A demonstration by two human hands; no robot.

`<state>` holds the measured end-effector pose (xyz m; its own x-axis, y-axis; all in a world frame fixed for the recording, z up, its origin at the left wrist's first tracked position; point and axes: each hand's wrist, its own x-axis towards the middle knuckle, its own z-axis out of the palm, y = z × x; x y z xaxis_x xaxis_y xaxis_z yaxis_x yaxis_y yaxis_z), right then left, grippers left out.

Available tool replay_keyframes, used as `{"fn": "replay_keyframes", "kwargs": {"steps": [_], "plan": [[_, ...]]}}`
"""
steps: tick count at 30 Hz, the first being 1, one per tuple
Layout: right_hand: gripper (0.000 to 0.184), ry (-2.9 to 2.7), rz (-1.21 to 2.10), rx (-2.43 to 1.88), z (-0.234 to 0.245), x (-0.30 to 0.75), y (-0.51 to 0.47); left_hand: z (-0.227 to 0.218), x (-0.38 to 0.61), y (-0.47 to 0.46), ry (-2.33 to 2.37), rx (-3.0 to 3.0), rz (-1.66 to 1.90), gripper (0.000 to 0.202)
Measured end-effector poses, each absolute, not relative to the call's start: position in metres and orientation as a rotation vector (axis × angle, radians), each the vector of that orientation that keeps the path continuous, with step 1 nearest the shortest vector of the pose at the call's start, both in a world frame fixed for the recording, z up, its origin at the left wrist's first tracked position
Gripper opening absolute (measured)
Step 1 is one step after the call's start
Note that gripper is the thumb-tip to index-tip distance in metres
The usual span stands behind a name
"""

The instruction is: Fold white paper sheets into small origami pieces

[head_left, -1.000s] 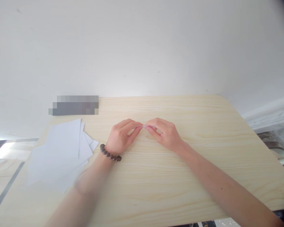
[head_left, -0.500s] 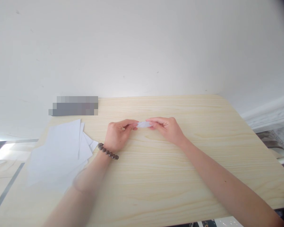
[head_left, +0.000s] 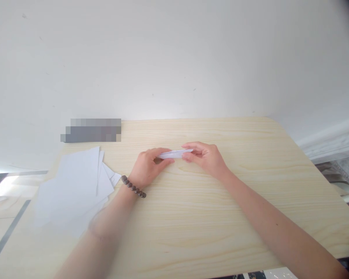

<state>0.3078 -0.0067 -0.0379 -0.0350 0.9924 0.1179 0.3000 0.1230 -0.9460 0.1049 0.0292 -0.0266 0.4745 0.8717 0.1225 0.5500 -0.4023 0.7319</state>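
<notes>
A small folded piece of white paper (head_left: 174, 154) is held between both hands just above the light wooden table (head_left: 209, 217). My left hand (head_left: 148, 168), with a dark bead bracelet (head_left: 133, 187) on its wrist, pinches the paper's left end. My right hand (head_left: 205, 157) pinches its right end with fingers pressed together. The paper lies almost level, a thin long shape seen nearly edge-on.
A loose stack of white paper sheets (head_left: 75, 186) lies fanned out at the table's left side. A blurred grey object (head_left: 91, 130) sits at the back left by the white wall. The table's right and front edges drop to a tiled floor.
The paper was a tiny pinched point between the fingertips; it now shows as a longer flat strip. Both hands have spread slightly apart and lowered a little.
</notes>
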Motion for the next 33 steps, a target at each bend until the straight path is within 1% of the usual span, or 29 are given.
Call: {"fn": "replay_keyframes", "kwargs": {"steps": [2, 5, 7, 11, 15, 23, 28, 33], "plan": [[0.024, -1.565, 0.948, -1.332, -0.0365, 0.307, -0.0078, -0.0268, 0.1044, 0.0296, 1.165, 2.097, 0.651, 0.03], [0.014, -1.635, 0.883, -1.336, -0.035, 0.3057, -0.009, -0.0259, 0.104, 0.0299, 1.158, 2.116, 0.658, 0.028], [0.011, -1.673, 0.819, -1.346, -0.0345, 0.3055, -0.0093, -0.0253, 0.1038, 0.03, 1.15, 2.134, 0.665, 0.027], [0.013, -1.751, 0.799, -1.327, -0.0331, 0.3061, -0.0097, -0.0259, 0.1027, 0.0306, 1.133, 2.18, 0.66, 0.028], [0.019, -1.767, 0.816, -1.311, -0.0315, 0.3057, -0.0103, -0.0262, 0.1025, 0.0302, 1.102, 2.227, 0.653, 0.03], [0.015, -1.787, 0.718, -1.298, -0.0313, 0.3027, -0.011, -0.0231, 0.1078, 0.0242, 0.998, 2.168, 0.752, 0.022], [0.015, -1.852, 0.659, -1.255, -0.0309, 0.301, -0.0114, -0.024, 0.1088, 0.0241, 0.977, 2.303, 0.794, 0.018], [0.016, -1.855, 0.601, -1.277, -0.0331, 0.3014, -0.0116, -0.0258, 0.1089, 0.0256, 1.027, 2.318, 0.809, 0.019]]}}
